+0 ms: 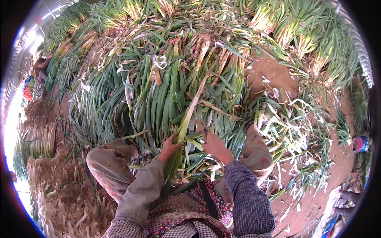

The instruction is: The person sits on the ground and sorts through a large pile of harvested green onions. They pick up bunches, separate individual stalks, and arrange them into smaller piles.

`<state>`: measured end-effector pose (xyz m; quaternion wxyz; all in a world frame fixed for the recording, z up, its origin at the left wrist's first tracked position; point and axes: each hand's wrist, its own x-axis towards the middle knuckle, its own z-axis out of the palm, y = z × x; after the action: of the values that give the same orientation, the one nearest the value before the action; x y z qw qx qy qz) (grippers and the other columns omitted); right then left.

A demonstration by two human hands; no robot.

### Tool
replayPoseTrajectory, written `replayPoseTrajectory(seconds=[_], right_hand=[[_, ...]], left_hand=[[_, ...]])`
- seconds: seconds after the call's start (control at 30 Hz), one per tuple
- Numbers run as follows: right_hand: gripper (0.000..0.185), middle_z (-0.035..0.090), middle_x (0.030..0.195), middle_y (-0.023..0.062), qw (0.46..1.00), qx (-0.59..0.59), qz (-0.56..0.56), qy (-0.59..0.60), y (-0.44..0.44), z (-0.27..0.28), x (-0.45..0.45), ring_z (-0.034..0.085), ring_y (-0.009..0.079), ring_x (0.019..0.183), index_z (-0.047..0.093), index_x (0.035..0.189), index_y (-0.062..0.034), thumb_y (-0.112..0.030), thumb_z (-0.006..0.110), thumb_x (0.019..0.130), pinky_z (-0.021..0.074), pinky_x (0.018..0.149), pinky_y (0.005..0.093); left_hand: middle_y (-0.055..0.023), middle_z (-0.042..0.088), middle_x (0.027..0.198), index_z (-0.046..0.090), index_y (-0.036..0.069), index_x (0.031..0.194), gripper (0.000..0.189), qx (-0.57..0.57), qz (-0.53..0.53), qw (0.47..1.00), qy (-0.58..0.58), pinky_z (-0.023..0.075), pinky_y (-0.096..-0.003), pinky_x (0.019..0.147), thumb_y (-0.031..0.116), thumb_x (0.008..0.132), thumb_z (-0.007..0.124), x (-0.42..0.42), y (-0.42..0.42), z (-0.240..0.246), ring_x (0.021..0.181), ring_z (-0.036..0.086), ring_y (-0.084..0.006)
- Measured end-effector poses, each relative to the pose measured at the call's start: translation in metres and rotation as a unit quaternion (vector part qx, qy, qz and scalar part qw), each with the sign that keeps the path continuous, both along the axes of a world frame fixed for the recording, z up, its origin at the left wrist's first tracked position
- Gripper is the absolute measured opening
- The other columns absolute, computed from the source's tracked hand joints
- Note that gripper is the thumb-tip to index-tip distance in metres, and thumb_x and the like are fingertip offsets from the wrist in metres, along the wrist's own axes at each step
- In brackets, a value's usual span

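My left hand (pixel 170 148) is closed around a long green onion stalk (pixel 190 111), at the point where the pale shank turns into green leaves. The root end points away from me, and the leaves trail back towards my lap. Just right of the stalk, my right hand (pixel 216 146) is closed, with a blurred brownish piece (pixel 201 127) at its fingers; I cannot tell what it is. Beyond both hands spreads a heap of untrimmed green onions (pixel 160 101), roots facing away. On that heap lies a flat brown piece (pixel 157 76), perhaps wooden.
Stacked onions with bushy roots (pixel 68 190) stand at my left. Stripped leaves (pixel 291 128) litter the brown ground (pixel 271 71) at right. More onion bundles (pixel 312 44) line the back, near a ribbed metal edge (pixel 357 38). My bent knees (pixel 110 163) flank the work area.
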<state>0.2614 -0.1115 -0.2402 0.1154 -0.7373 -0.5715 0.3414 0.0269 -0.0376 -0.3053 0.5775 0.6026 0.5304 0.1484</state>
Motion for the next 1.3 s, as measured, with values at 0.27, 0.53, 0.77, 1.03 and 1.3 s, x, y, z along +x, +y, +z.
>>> replayPoseTrajectory(seconds=[0.27,0.53,0.77,1.03,1.3], right_hand=[[0.046,0.064,0.091,0.0273,1.000,0.017,0.005,-0.008,0.013,0.022,0.006,0.064,0.0428,0.083,0.045,0.111,0.0070,-0.020,0.063,0.079,0.0506,0.074,0.0505],[0.063,0.060,0.093,0.0303,0.995,0.000,0.101,-0.012,-0.111,0.051,-0.057,0.062,0.0469,0.082,0.033,0.127,0.0055,-0.024,0.061,0.080,0.0485,0.073,0.0553],[0.045,0.062,0.090,0.0306,0.999,0.007,0.035,-0.029,-0.048,0.025,-0.034,0.061,0.0471,0.083,0.041,0.110,0.0044,-0.021,0.061,0.079,0.0478,0.073,0.0538],[0.045,0.064,0.099,0.0299,0.999,-0.022,-0.021,-0.020,0.033,0.013,0.010,0.062,0.0448,0.094,0.046,0.111,0.0078,-0.017,0.059,0.075,0.0477,0.083,0.0502],[0.052,0.062,0.107,0.0294,0.990,-0.064,-0.128,-0.011,0.088,0.021,0.066,0.062,0.0446,0.096,0.044,0.118,0.0079,-0.022,0.059,0.078,0.0479,0.088,0.0480]], left_hand=[[-0.0165,0.063,0.113,0.045,0.000,0.136,0.066,0.082,-0.014,0.996,-0.013,0.0469,-0.0314,0.088,0.012,0.076,0.070,0.000,0.001,0.011,0.101,0.060,-0.0216],[-0.0219,0.063,0.117,0.046,0.001,0.135,0.072,0.075,-0.027,0.997,0.005,0.0446,-0.0370,0.095,0.025,0.072,0.073,-0.007,0.006,0.006,0.109,0.061,-0.0322],[-0.0218,0.062,0.117,0.047,0.001,0.134,0.071,0.095,-0.020,0.994,0.047,0.0441,-0.0380,0.096,0.028,0.073,0.073,-0.005,-0.002,0.011,0.110,0.060,-0.0319],[-0.0205,0.065,0.113,0.050,0.003,0.132,0.065,0.140,-0.030,0.988,0.052,0.0464,-0.0385,0.092,0.024,0.075,0.073,-0.005,-0.010,0.013,0.106,0.063,-0.0319],[-0.0186,0.063,0.119,0.050,0.004,0.133,0.058,0.113,-0.001,0.992,-0.049,0.0478,-0.0341,0.092,0.010,0.079,0.070,0.000,-0.030,0.064,0.105,0.062,-0.0231]])
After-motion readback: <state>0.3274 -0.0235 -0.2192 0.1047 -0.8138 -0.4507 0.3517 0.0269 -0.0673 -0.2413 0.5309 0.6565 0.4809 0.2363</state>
